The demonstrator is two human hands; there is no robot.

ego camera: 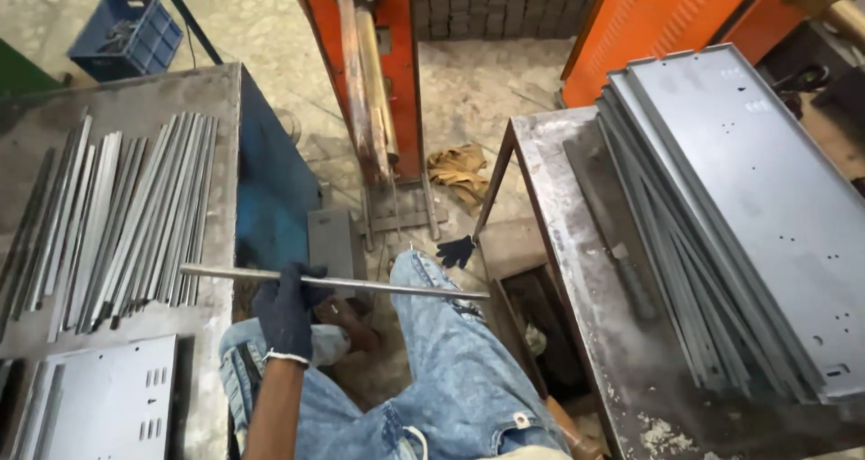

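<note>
The left hand, in a dark glove, has its fingers wrapped around a long, thin grey metal strip, held level just right of the bench. Past the knee, the gloved right hand hangs with fingers spread. More strips lie on the bench.

Dark navy glove on my left hand, white at its cuff, gripping a dull grey metal strip. My jeans are mottled, bleached blue. Orange machine frame, blue crate, grey panels.
</note>
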